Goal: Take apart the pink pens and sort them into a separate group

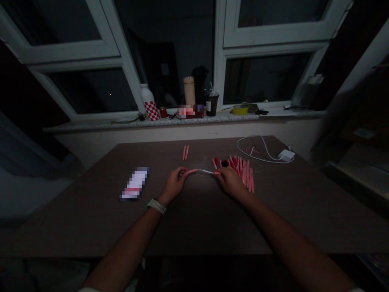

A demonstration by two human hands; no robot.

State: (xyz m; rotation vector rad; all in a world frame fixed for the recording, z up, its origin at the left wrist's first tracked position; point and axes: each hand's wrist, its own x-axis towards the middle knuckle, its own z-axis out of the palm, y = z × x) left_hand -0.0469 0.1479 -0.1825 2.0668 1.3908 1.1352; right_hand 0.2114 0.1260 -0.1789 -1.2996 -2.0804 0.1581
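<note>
From the head view, my left grip (174,184) and right grip (231,180) pinch a pink stick (192,171) by its ends, its thin white stem (205,171) bare mid-desk (91,219) (a hard pull could slip it), just beside a pink pile (244,175) my knuckles could scatter.

The left hand (174,184) pinches a pink tube (191,171) and the right hand (231,181) pinches a pink piece (216,173), with a thin white rod (206,171) running between them. A heap of pink and red tubes (238,172) lies just beside the right hand, toward 2 o'clock. Two loose pink sticks (185,152) sit at 12 o'clock on the dark table (91,219), and a white charging cable (261,148) lies farther off at 2 o'clock.
</note>
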